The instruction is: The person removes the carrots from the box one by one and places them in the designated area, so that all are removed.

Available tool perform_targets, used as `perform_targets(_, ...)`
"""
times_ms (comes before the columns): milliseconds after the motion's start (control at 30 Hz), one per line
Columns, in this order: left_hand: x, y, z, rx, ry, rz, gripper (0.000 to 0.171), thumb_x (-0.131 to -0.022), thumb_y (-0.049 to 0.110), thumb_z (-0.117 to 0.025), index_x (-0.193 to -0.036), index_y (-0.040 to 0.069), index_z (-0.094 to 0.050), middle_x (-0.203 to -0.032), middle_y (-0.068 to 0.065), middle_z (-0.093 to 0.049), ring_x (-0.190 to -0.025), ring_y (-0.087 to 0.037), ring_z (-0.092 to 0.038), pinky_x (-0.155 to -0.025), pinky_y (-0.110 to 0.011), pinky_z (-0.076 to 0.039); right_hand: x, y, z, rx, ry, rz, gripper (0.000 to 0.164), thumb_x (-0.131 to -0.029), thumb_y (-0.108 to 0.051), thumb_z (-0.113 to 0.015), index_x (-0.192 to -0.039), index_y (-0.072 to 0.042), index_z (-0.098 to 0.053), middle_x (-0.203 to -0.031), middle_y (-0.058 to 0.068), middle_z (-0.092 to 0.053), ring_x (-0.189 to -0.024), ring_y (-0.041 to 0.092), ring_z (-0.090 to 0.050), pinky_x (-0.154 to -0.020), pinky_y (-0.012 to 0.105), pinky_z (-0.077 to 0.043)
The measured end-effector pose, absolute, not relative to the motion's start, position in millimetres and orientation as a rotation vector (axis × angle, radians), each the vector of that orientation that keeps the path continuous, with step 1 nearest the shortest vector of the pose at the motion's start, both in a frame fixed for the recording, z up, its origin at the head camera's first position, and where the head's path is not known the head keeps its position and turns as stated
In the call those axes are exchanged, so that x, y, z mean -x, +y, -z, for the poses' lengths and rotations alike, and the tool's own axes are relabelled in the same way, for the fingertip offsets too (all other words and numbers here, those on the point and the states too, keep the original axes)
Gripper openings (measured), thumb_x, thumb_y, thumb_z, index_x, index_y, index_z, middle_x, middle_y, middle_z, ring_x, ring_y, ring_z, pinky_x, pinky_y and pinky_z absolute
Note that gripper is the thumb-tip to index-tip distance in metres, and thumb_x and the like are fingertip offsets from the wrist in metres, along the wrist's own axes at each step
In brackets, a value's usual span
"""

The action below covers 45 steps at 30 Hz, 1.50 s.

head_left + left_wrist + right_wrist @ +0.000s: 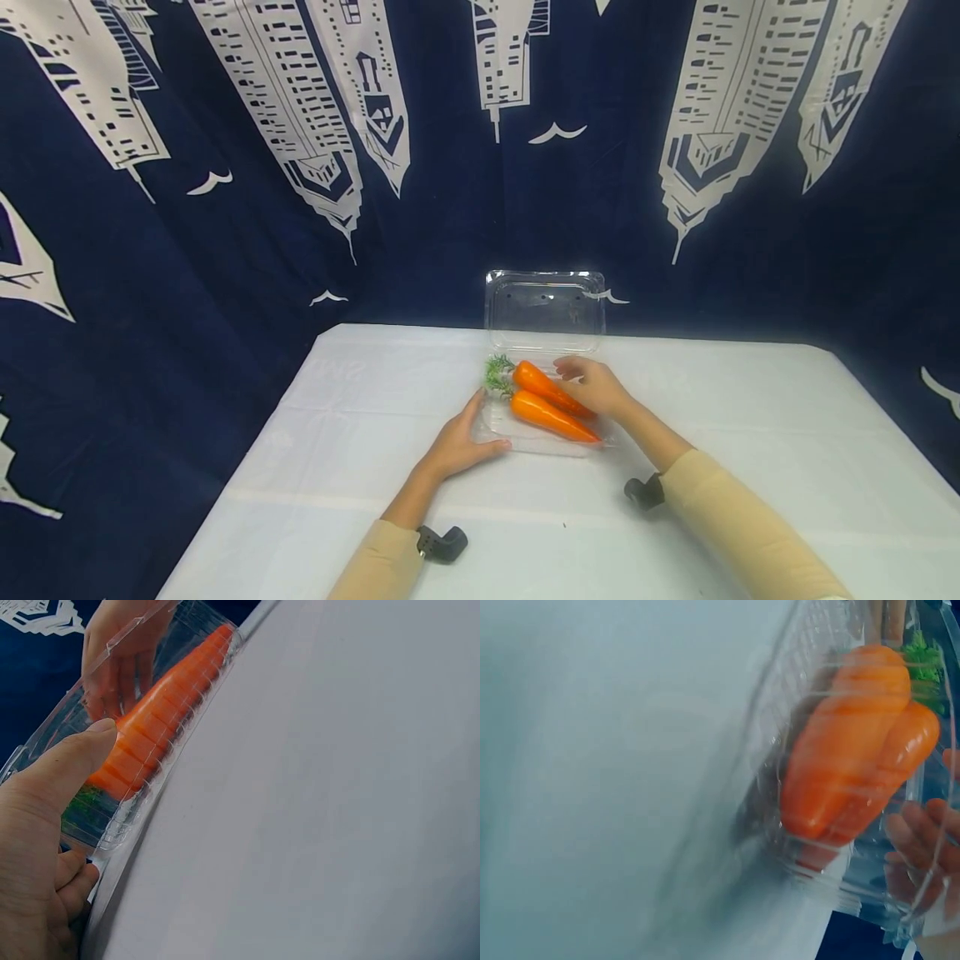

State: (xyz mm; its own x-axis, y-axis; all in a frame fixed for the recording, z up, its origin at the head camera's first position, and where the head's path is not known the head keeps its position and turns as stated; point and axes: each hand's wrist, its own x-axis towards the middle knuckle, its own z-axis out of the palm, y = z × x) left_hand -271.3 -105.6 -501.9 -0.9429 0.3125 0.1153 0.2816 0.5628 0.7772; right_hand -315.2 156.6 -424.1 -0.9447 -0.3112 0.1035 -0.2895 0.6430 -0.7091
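Observation:
Two orange carrots with leafy green tops lie side by side in a clear plastic clamshell container [495, 423], the front carrot [553, 417] and the back carrot [536, 381]. Their green tops [498, 375] point left, their tips right and toward the person. My left hand [453, 446] grips the container's left front corner; in the left wrist view its thumb [79, 757] lies over the rim. My right hand [596, 387] hovers at the container's right side by the back carrot, fingers loosely extended. Through the clear wall, its fingers [919, 836] show beside the carrots, holding nothing.
The container's hinged lid [543, 312] stands raised at the back, near the table's far edge. A white cloth [300, 483] covers the table. Behind it hangs a dark blue curtain [450, 233] with white building prints. Dark wrist devices [442, 544] sit at both sleeves.

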Motion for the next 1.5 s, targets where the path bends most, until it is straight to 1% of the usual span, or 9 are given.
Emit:
perform_targets(233,270,-102,500,-0.539,2.732,-1.360,0.102,-0.070,0.061,-0.069,-0.149,0.020,-0.017,-0.149,-0.006,-0.028,-0.131,-0.030,-0.031,-0.104,-0.049,-0.029,315,154,431,0.515,2.816,1.197,0.038,-0.087,-0.018,-0.062,-0.120,0.000,-0.057,-0.111,0.016,-0.061,-0.098,0.030,-0.058,-0.085,0.043,-0.049)
perform_targets(433,270,-104,501,-0.545,2.750,-1.349,0.103,-0.070,0.061,-0.069,-0.149,0.019,-0.017,-0.148,-0.007,-0.028,-0.130,-0.031,-0.032,-0.103,-0.051,-0.030,314,149,433,0.528,2.807,1.188,0.041,-0.085,-0.022,-0.064,-0.119,0.000,-0.058,-0.109,0.014,-0.062,-0.097,0.028,-0.058,-0.084,0.042,-0.049)
perform_targets(600,272,-107,503,-0.540,2.743,-1.359,0.103,-0.070,0.061,-0.069,-0.149,0.020,-0.016,-0.149,-0.005,-0.027,-0.132,-0.028,-0.031,-0.104,-0.049,-0.029,315,144,432,0.510,2.819,1.119,0.043,-0.085,-0.025,-0.065,-0.120,-0.001,-0.057,-0.109,0.013,-0.062,-0.096,0.027,-0.057,-0.083,0.041,-0.049)
perform_targets(767,272,-108,503,-0.556,2.730,-1.382,0.102,-0.071,0.059,-0.069,-0.149,0.019,-0.016,-0.149,-0.006,-0.027,-0.132,-0.029,-0.030,-0.104,-0.050,-0.028,318,140,436,0.508,2.815,1.090,0.043,-0.085,-0.026,-0.064,-0.120,-0.002,-0.057,-0.110,0.014,-0.061,-0.094,0.027,-0.056,-0.083,0.041,-0.049)
perform_targets(1033,271,-107,502,-0.558,2.720,-1.393,0.102,-0.071,0.059,-0.069,-0.149,0.018,-0.016,-0.149,-0.007,-0.027,-0.132,-0.030,-0.030,-0.104,-0.050,-0.028,322,137,445,0.456,2.795,1.117,0.045,-0.087,-0.026,-0.063,-0.124,-0.003,-0.054,-0.118,0.016,-0.058,-0.100,0.030,-0.056,-0.088,0.044,-0.046)
perform_targets(1267,271,-106,502,-0.570,2.727,-1.391,0.102,-0.071,0.058,-0.069,-0.149,0.018,-0.017,-0.149,-0.006,-0.027,-0.132,-0.029,-0.030,-0.104,-0.050,-0.028,322,138,448,0.449,2.774,1.159,0.045,-0.087,-0.028,-0.063,-0.123,-0.004,-0.055,-0.116,0.016,-0.059,-0.099,0.029,-0.057,-0.084,0.041,-0.049)
perform_targets(1500,272,-107,504,-0.565,2.737,-1.379,0.101,-0.071,0.059,-0.069,-0.149,0.019,-0.017,-0.149,-0.007,-0.027,-0.131,-0.029,-0.031,-0.104,-0.050,-0.029,323,138,449,0.445,2.783,1.209,0.045,-0.084,-0.032,-0.067,-0.120,-0.006,-0.058,-0.108,0.013,-0.062,-0.091,0.026,-0.058,-0.076,0.035,-0.051)
